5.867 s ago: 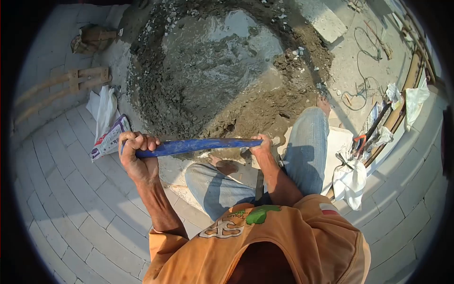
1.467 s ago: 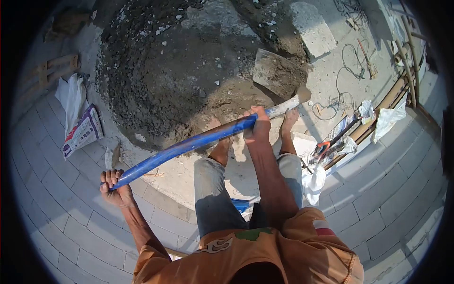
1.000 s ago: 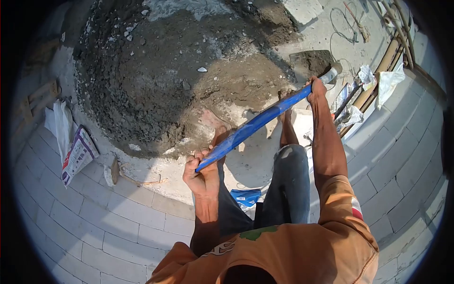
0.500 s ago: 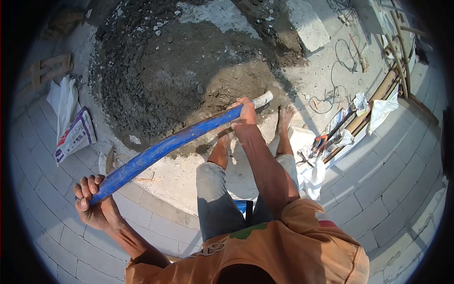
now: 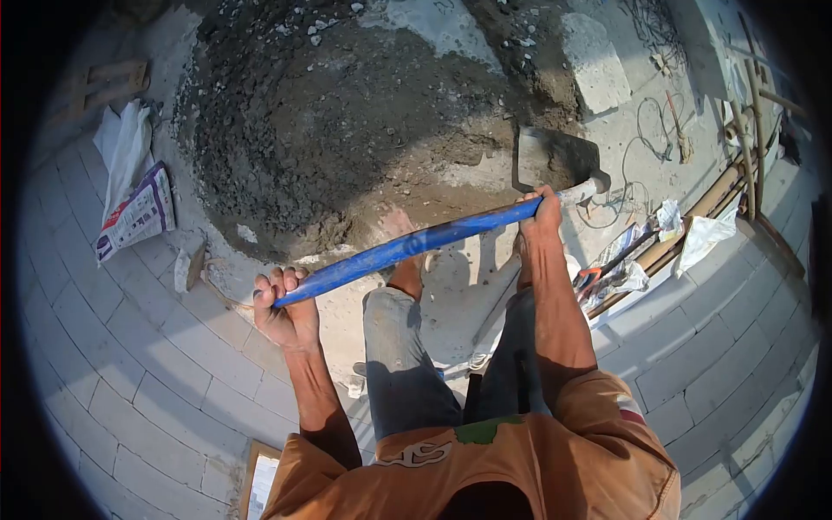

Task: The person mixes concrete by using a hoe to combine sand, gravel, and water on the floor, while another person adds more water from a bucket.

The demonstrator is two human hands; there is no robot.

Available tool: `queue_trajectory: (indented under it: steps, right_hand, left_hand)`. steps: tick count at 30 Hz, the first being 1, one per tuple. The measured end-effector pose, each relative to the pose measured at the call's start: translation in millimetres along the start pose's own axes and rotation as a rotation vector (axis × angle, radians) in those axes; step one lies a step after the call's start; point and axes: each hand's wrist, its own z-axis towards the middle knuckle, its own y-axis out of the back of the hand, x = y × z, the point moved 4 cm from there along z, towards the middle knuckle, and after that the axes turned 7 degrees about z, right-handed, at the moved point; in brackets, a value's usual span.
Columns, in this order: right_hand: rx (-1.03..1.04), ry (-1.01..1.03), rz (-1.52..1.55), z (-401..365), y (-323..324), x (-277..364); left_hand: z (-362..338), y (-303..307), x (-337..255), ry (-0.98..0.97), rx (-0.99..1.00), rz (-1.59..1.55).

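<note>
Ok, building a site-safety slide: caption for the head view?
Left hand and right hand grip a blue-handled shovel, blade beside the gravelly mix pile.

A printed bag [image 5: 134, 217] lies at the left edge on the paved floor [image 5: 130, 364], with a white sack [image 5: 121, 147] just above it and a wooden frame [image 5: 108, 76] in the upper left corner. In the upper right sits a pale slab [image 5: 598, 74], with loose wire [image 5: 646, 113] near it. Down the right side run poles [image 5: 719, 195], with a white plastic bag [image 5: 702, 234] against them and an orange-handled tool [image 5: 594, 276] among scraps nearby.
</note>
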Motion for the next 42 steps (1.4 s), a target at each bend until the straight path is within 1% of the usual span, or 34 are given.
queue_trajectory:
  steps: [2,3,4,5,6,8,10,12,14,16,18,20,22,23,24,25,27,28,30,31,32,34,36,37,38,39,41,42]
  right_hand:
    - [-0.064,0.078,-0.062,42.1,11.9,30.5]
    - [-0.108,0.12,-0.101,57.1,12.8,41.8]
    - [-0.111,0.103,-0.114,92.4,22.0,43.6]
    - [-0.123,0.113,-0.124,97.3,15.0,40.5]
    - [-0.13,0.124,-0.135,99.8,5.0,35.4]
    - [-0.141,0.102,-0.097,107.6,-7.1,14.0]
    - [-0.12,0.091,-0.068,94.5,-30.8,-6.4]
    - [0.01,-0.009,0.014,59.3,-61.0,-45.0]
    - [0.094,-0.074,0.066,18.7,-92.1,-72.8]
    - [0.071,-0.121,0.063,-24.0,-123.6,-100.7]
    - [0.14,-0.205,0.146,-60.8,-150.0,-121.1]
    - [0.182,-0.238,0.113,-117.1,-174.3,-124.8]
    - [0.278,-0.309,0.136,-151.0,-187.3,-133.4]
    - [0.33,-0.352,0.144,-164.7,-192.2,-138.2]
    - [0.384,-0.396,0.152,-173.1,-194.9,-143.2]
    - [0.378,-0.39,0.154,-175.0,-194.7,-146.7]
    - [0.442,-0.52,0.191,-181.1,-197.5,-159.4]
    - [0.446,-0.534,0.18,-181.6,-193.4,-161.6]
    - [0.487,-0.452,0.202,-176.1,-184.4,-164.0]
    - [0.452,-0.426,0.197,-171.4,-174.2,-157.5]
    - [0.416,-0.29,0.233,-156.5,-158.8,-149.6]
    - [0.319,-0.173,0.167,-130.5,-119.9,-111.6]
    - [0.25,-0.068,0.083,-89.8,-73.7,-69.0]
    - [0.163,-0.026,0.071,-51.4,-41.5,-49.8]
    - [0.161,-0.021,0.056,-35.0,-20.7,-27.6]
    - [0.126,0.065,0.013,-6.0,9.1,-7.5]
    - [-0.009,0.089,-0.033,44.7,62.9,20.5]
    - [-0.024,0.057,-0.044,52.3,80.0,26.8]
  left_hand:
    - [4.8,-6.7,55.6,0.069,-0.08,-0.043]
    - [10.7,-9.5,70.0,0.082,-0.077,-0.042]
    - [16.5,-9.1,81.9,0.122,-0.119,-0.039]
    - [22.2,-5.6,87.5,0.162,-0.162,-0.034]
    - [31.0,-7.5,83.3,0.172,-0.159,-0.031]
    - [43.8,-30.6,51.5,0.106,-0.068,0.006]
    - [54.5,-56.2,10.7,0.063,-0.039,0.034]
    - [57.0,-74.0,-36.1,-0.028,0.029,0.117]
    - [53.1,-80.7,-81.8,-0.113,0.053,0.153]
    - [48.6,-83.0,-129.9,-0.186,0.047,0.183]
    - [45.8,-76.5,-174.3,-0.207,0.104,0.16]
    - [38.8,-63.6,-211.9,-0.266,0.083,0.126]
    - [28.8,-42.1,-249.9,-0.339,0.081,0.12]
    - [23.2,-34.0,-265.9,-0.376,0.132,0.111]
    - [18.6,-29.5,-276.7,-0.414,0.182,0.102]
    - [15.2,-20.6,-283.5,-0.406,0.182,0.099]
    - [4.3,-14.5,-294.6,-0.455,0.29,0.087]
    - [4.5,-4.1,-296.1,-0.468,0.279,0.094]
    - [16.3,30.9,-280.1,-0.374,0.138,0.085]
    - [24.3,48.5,-265.6,-0.345,0.139,0.046]
    - [37.0,67.8,-245.9,-0.298,0.143,0.002]
    - [45.4,74.0,-178.8,-0.206,0.182,-0.071]
    - [38.3,64.0,-101.1,-0.102,0.132,-0.054]
    - [32.2,61.8,-62.3,-0.026,0.159,-0.066]
    - [22.4,67.0,-25.5,0.041,0.11,-0.089]
    - [11.2,68.7,8.4,0.109,0.062,-0.12]
    - [-9.1,74.5,63.4,0.21,-0.004,-0.155]
    - [-18.7,79.4,83.7,0.244,-0.06,-0.165]
